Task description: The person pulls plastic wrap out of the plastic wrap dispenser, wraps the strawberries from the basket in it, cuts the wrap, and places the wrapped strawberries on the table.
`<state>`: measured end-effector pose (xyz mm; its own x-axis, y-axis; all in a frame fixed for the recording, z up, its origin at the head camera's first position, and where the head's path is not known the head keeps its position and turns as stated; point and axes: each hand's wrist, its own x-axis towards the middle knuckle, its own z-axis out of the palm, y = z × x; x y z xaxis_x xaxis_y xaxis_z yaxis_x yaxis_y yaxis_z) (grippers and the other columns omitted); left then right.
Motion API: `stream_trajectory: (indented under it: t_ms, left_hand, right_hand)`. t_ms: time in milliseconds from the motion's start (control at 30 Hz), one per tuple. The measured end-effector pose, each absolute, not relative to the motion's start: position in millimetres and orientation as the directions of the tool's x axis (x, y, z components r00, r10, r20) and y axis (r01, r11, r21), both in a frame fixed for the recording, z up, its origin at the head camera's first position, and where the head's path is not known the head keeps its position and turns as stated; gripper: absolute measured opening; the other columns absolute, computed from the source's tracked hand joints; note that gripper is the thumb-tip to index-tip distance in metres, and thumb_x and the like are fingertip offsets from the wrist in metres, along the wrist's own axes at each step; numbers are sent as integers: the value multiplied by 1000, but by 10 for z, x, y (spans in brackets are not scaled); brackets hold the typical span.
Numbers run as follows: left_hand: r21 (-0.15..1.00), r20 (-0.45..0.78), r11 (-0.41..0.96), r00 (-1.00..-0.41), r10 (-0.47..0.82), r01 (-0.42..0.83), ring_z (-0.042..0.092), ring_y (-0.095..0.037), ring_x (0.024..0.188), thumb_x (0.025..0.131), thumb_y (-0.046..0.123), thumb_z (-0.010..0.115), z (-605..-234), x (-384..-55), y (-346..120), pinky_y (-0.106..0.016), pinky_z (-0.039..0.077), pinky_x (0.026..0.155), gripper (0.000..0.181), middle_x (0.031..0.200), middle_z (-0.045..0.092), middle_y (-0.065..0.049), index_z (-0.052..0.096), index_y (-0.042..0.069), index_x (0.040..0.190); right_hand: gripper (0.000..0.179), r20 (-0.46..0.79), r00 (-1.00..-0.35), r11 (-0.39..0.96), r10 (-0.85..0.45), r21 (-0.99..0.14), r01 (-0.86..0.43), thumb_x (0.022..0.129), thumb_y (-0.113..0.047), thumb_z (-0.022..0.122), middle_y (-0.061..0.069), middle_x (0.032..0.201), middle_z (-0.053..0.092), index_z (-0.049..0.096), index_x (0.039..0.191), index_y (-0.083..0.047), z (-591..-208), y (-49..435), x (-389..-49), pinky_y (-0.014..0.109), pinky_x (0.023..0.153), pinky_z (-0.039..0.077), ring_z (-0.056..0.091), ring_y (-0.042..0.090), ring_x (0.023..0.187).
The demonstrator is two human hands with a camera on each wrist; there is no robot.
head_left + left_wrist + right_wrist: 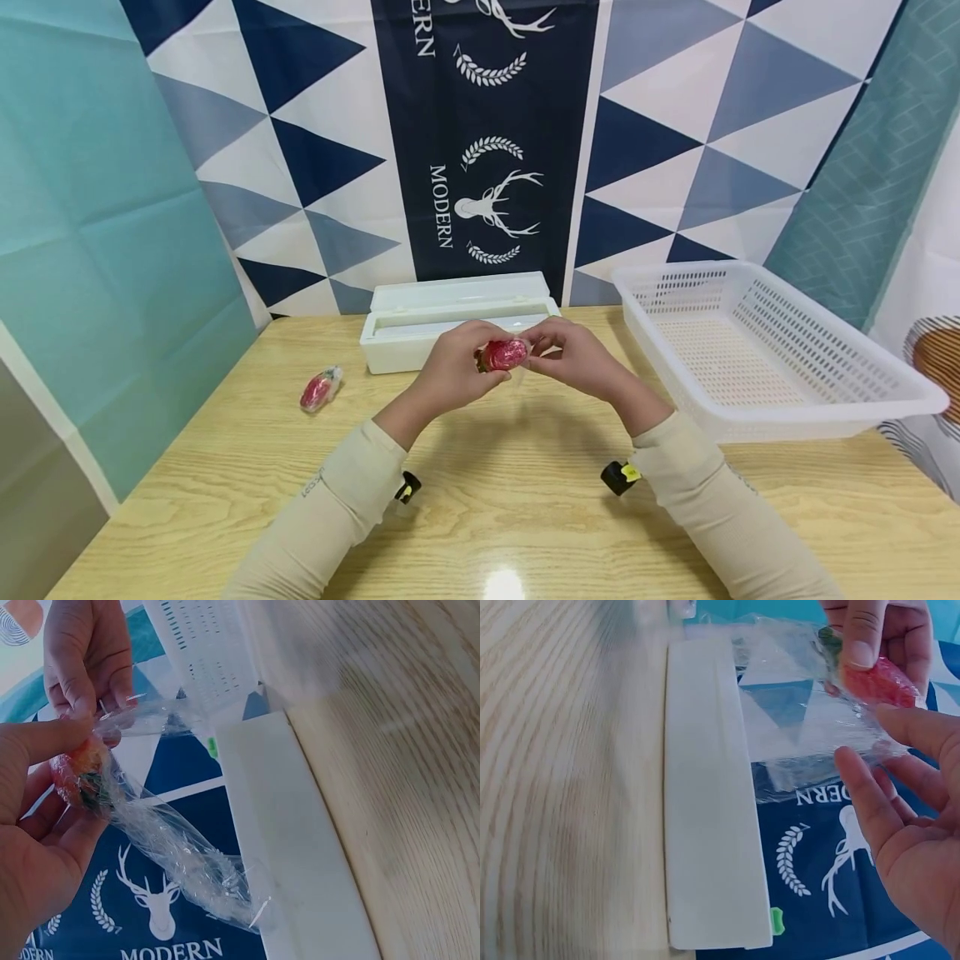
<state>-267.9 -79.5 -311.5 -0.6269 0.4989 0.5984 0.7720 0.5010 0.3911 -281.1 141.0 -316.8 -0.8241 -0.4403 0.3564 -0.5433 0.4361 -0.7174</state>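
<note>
My left hand (pixel 453 371) holds a red strawberry (pixel 506 355) with green leaves between thumb and fingers, above the table in front of a white box. Clear plastic wrap (pixel 180 859) covers the strawberry and trails loosely from it in both wrist views. At the strawberry's other end my right hand (pixel 576 360) pinches the wrap with its fingertips. In the right wrist view a broad sheet of the film spreads between the hands. A second red piece in clear wrap (pixel 320 389) lies on the table, left of the left hand.
The long white box (pixel 397 354), its lid up, stands at the table's back edge, just behind the hands. To the right is a white perforated basket (pixel 825 417). Patterned cloth (pixel 322 167) hangs behind the wooden table (pixel 510 500).
</note>
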Motion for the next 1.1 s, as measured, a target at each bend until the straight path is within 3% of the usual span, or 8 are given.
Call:
stream_trajectory:
  t_ms: [167, 333, 600, 833, 1100]
  left_hand:
    - [455, 604, 480, -656, 453, 750, 60, -13, 95, 72, 8, 87, -3107, -2656, -785, -18, 53, 70, 45, 111, 66, -3, 70, 7, 113]
    - [511, 611, 440, -672, 418, 739, 60, -13, 96, 72, 7, 87, -3092, -2639, -773, -18, 54, 71, 44, 111, 66, -3, 69, 7, 113]
    - [548, 626, 403, -679, 383, 733, 61, -15, 100, 72, 5, 86, -3087, -2610, -745, -20, 55, 73, 46, 113, 66, -5, 68, 5, 114]
    - [628, 606, 350, -719, 341, 695, 62, -17, 102, 71, 5, 87, -3048, -2590, -747, -21, 56, 73, 49, 114, 65, -6, 68, 3, 116]
    - [667, 571, 356, -756, 320, 655, 61, -18, 103, 72, 9, 87, -3046, -2546, -690, -21, 55, 73, 49, 114, 65, -7, 68, 3, 116]
  right_hand:
    - [34, 308, -843, 357, -441, -801, -480, 88, -7, 72, 12, 113, 65, 66, 121, -2, -3175, 1401, -2802, 30, 79, 56, 64, 25, 99]
    - [43, 272, -824, 153, -498, -907, -393, 90, -6, 69, 16, 122, 63, 58, 130, 4, -3201, 1379, -2809, 32, 89, 53, 63, 24, 107]
    - [39, 266, -774, -102, -575, -962, -255, 97, -3, 57, 9, 117, 66, 49, 130, 17, -3288, 1330, -2790, 35, 94, 50, 65, 19, 103]
    - [40, 304, -761, -121, -574, -950, -288, 89, 4, 64, 9, 113, 66, 53, 126, 15, -3302, 1316, -2764, 32, 91, 52, 62, 20, 103]
    - [47, 262, -859, -23, -440, -959, -281, 85, 5, 70, 19, 124, 61, 53, 129, 11, -3327, 1210, -2731, 33, 87, 53, 62, 19, 106]
